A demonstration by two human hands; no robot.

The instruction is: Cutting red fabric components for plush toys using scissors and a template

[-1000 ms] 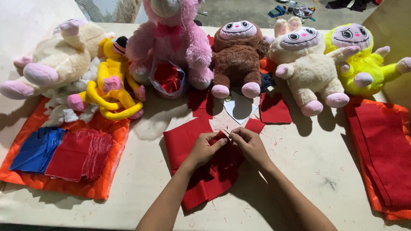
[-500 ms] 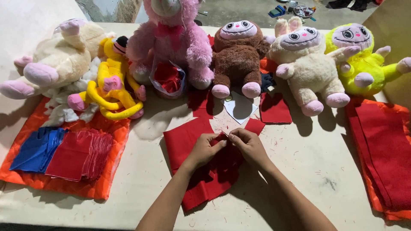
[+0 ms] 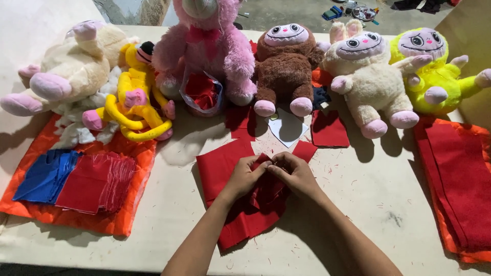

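Observation:
My left hand [image 3: 244, 176] and my right hand [image 3: 294, 174] meet over a pile of red felt pieces [image 3: 225, 168] at the middle of the table. Both pinch a small folded red felt piece [image 3: 264, 162] between their fingertips. More bunched red felt lies under my palms, partly hidden. A white paper piece [image 3: 287, 129] rests just beyond my hands.
A row of plush toys lines the far side: cream [image 3: 71, 66], yellow [image 3: 134, 102], pink [image 3: 204, 46], brown [image 3: 286, 61], cream rabbit [image 3: 368, 76], yellow-green [image 3: 434, 66]. Blue and red felt stacks [image 3: 76, 176] lie on orange cloth at left. Red felt [image 3: 460, 179] lies at right.
My hands have stayed over the red felt, with the fingers closing a little tighter on the small piece. Nothing else moved.

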